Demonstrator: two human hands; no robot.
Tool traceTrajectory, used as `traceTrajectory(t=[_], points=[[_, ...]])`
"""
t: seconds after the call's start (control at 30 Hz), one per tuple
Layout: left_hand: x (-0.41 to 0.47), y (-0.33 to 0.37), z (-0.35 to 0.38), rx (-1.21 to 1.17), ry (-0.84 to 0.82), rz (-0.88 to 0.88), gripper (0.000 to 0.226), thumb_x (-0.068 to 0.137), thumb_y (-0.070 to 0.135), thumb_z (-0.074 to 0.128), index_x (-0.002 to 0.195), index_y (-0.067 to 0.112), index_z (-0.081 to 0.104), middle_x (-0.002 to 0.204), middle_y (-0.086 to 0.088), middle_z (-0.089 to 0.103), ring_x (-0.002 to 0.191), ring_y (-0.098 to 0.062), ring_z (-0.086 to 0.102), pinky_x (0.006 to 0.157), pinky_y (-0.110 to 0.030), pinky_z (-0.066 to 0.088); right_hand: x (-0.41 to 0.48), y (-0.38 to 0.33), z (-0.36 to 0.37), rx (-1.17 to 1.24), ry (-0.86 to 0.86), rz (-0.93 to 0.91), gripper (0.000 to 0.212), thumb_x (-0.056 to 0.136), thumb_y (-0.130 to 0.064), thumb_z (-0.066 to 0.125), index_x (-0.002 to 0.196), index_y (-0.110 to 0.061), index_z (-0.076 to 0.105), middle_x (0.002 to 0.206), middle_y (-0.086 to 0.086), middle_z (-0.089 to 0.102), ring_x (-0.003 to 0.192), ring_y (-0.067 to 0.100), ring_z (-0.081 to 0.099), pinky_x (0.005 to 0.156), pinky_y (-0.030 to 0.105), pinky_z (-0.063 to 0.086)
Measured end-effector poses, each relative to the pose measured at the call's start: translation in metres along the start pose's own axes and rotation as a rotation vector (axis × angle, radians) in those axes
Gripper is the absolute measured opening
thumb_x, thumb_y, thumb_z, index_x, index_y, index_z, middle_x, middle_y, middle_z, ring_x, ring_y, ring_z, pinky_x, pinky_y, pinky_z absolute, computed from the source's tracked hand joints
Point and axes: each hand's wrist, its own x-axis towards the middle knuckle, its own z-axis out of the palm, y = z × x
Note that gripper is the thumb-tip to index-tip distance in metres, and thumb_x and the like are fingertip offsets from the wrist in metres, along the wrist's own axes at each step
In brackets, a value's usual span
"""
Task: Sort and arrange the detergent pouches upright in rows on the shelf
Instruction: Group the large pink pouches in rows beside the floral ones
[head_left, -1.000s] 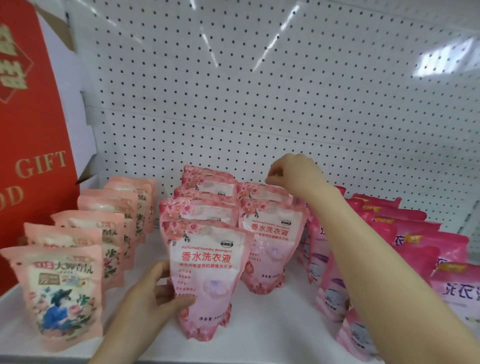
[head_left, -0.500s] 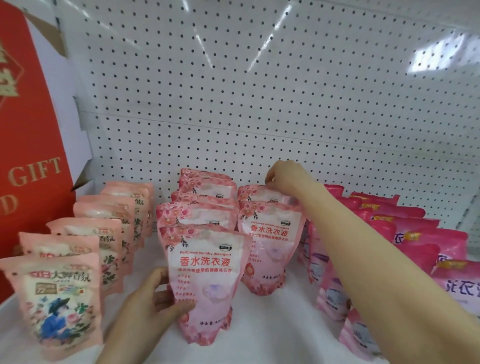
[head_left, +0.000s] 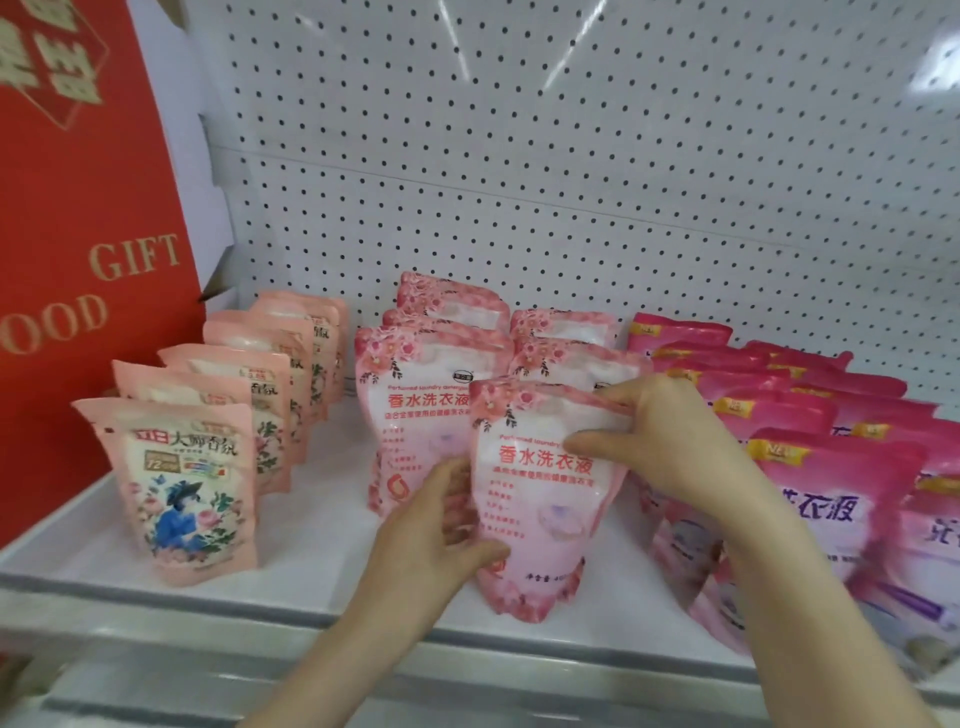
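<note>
A pink rose-print detergent pouch (head_left: 540, 514) stands upright near the front of the white shelf (head_left: 311, 577), at the head of the right rose-print row. My left hand (head_left: 441, 525) grips its lower left side. My right hand (head_left: 660, 431) pinches its upper right edge. Behind it more rose-print pouches (head_left: 415, 400) stand in two rows. A row of peach pouches (head_left: 187, 478) with a blue figure lines the left. Several magenta pouches (head_left: 810, 415) stand in rows on the right, partly hidden by my right arm.
A tall red gift box (head_left: 78, 260) with gold lettering stands at the shelf's left end. White pegboard (head_left: 571, 156) forms the back wall. The shelf's front lip (head_left: 208, 613) runs below the pouches.
My right hand came forward from the back of the rose-print rows. Both hands now hold a rose-print pouch at the front of the right row, where the left hand earlier held the left row's front pouch.
</note>
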Motion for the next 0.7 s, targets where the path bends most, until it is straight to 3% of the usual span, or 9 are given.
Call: traceTrajectory(t=[0.03,0.1,0.17,0.2,0.3,0.37,0.47,0.53,0.7], points=[[0.001,0.004,0.005,0.024,0.077,0.039,0.066,0.069,0.029,0.085,0.110,0.063,0.046,0.114,0.031,0.062,0.098,0.009,0.063,0.085,-0.015,0.054,0.001,0.008,-0.003,-0.041,0.029,0.019,0.035,0.071,-0.033,0.085,0.053,-0.019,0.059,0.044,-0.007,0.042,0.043,0.006,0.039,0.045,0.022,0.026],[0.005,0.007,0.004,0.098,0.365,0.139,0.065,0.073,0.036,0.080,0.121,0.056,0.042,0.125,0.023,0.051,0.108,0.009,0.055,0.088,-0.008,0.048,0.003,0.018,-0.003,-0.105,0.114,0.031,0.029,0.074,-0.031,0.083,0.058,-0.016,0.064,0.050,-0.002,0.056,0.053,0.015,0.055,0.051,0.031,0.042],[0.011,0.002,-0.008,0.122,0.610,0.200,0.072,0.076,0.037,0.077,0.135,0.038,0.036,0.138,0.009,0.040,0.121,0.004,0.045,0.101,-0.009,0.037,0.006,0.021,0.005,-0.114,0.211,0.043,0.023,0.076,-0.030,0.082,0.076,-0.009,0.073,0.072,0.010,0.073,0.075,0.031,0.068,0.067,0.042,0.054],[0.016,-0.003,-0.017,0.114,0.650,0.185,0.077,0.077,0.036,0.077,0.139,0.031,0.033,0.142,0.006,0.037,0.126,-0.001,0.042,0.104,-0.011,0.032,0.007,0.022,0.009,-0.099,0.250,0.049,0.024,0.077,-0.029,0.082,0.082,-0.006,0.075,0.081,0.014,0.075,0.081,0.035,0.069,0.072,0.046,0.056],[0.039,-0.012,-0.038,-0.076,0.517,0.057,0.055,0.085,0.022,0.073,0.131,0.024,0.042,0.127,0.012,0.055,0.123,-0.009,0.053,0.095,-0.010,0.040,0.012,0.023,0.017,-0.075,0.292,0.076,0.025,0.080,-0.028,0.081,0.089,-0.006,0.075,0.089,0.015,0.076,0.087,0.037,0.070,0.076,0.048,0.056],[0.052,-0.019,-0.044,-0.193,0.401,-0.011,0.034,0.090,0.017,0.067,0.121,0.020,0.053,0.113,0.013,0.065,0.112,-0.011,0.063,0.087,-0.022,0.051,0.012,0.022,0.015,-0.096,0.261,0.094,0.026,0.079,-0.029,0.081,0.094,-0.008,0.075,0.094,0.013,0.076,0.091,0.036,0.069,0.078,0.046,0.055],[0.061,-0.027,-0.048,-0.259,0.303,-0.067,0.022,0.094,0.018,0.062,0.115,0.023,0.062,0.104,0.014,0.072,0.098,-0.004,0.069,0.076,-0.020,0.055,0.011,0.010,0.002,-0.074,0.225,0.065,0.036,0.073,-0.031,0.082,0.108,-0.028,0.074,0.097,-0.004,0.076,0.093,0.022,0.069,0.081,0.037,0.055],[0.061,-0.029,-0.050,-0.324,0.254,-0.075,0.018,0.095,0.016,0.059,0.110,0.026,0.065,0.101,0.015,0.075,0.093,-0.002,0.070,0.069,-0.015,0.055,0.012,0.001,-0.006,-0.052,0.184,0.013,0.036,0.074,-0.034,0.081,0.110,-0.035,0.072,0.097,-0.010,0.074,0.093,0.015,0.069,0.085,0.037,0.056],[0.053,-0.030,-0.050,-0.400,0.137,-0.064,0.023,0.089,0.026,0.059,0.111,0.024,0.066,0.106,0.010,0.075,0.096,-0.008,0.071,0.069,-0.016,0.055,0.018,0.000,-0.008,-0.111,0.059,0.026,0.036,0.087,-0.036,0.072,0.119,-0.020,0.071,0.116,0.003,0.073,0.109,0.027,0.066,0.093,0.043,0.053]])
